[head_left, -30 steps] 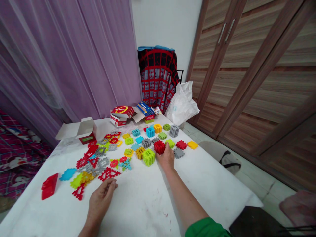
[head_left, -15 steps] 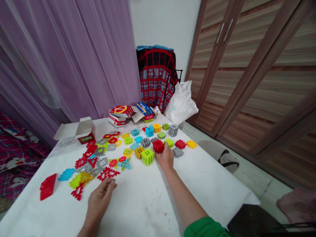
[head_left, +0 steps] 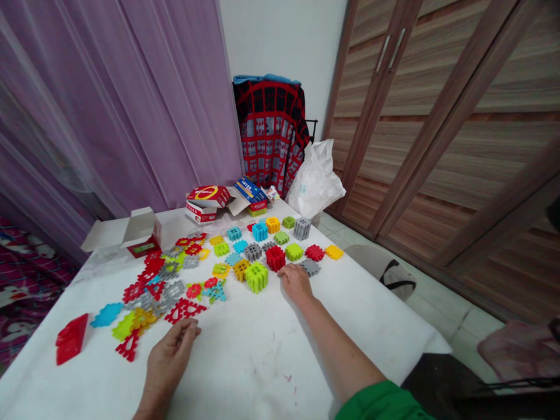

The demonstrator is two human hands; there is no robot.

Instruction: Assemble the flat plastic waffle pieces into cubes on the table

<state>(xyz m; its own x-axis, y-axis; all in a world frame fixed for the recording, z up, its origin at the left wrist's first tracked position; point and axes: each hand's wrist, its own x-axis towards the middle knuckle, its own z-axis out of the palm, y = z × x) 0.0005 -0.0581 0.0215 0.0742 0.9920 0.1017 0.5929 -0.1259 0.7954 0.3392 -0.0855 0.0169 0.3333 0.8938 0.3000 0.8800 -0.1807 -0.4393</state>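
Observation:
My right hand (head_left: 296, 283) lies low over the table, just in front of a stack of red toothed plastic tiles (head_left: 275, 258). Its thumb and index finger are slightly apart, with nothing seen between them; the other fingers are partly hidden. Beside it are a grey toothed tile (head_left: 310, 268) and a light green one (head_left: 294, 252). A light green block of tiles (head_left: 256, 277) stands to its left. My left hand (head_left: 170, 356) rests near the table's front, fingers curled against the thumb, apparently holding nothing. Closest to it is a red triangular tile piece (head_left: 184, 310).
A loose spread of coloured tiles (head_left: 151, 290) covers the table's left. A red plastic piece (head_left: 72, 339) lies near the left edge. Opened boxes (head_left: 207, 201) and a small carton (head_left: 146, 245) stand at the back. A white plastic bag (head_left: 315, 181) sits by the far right corner.
My right hand has drawn back a little from the red stack and the light green tile. The view has shifted slightly right; my left hand keeps about the same pose.

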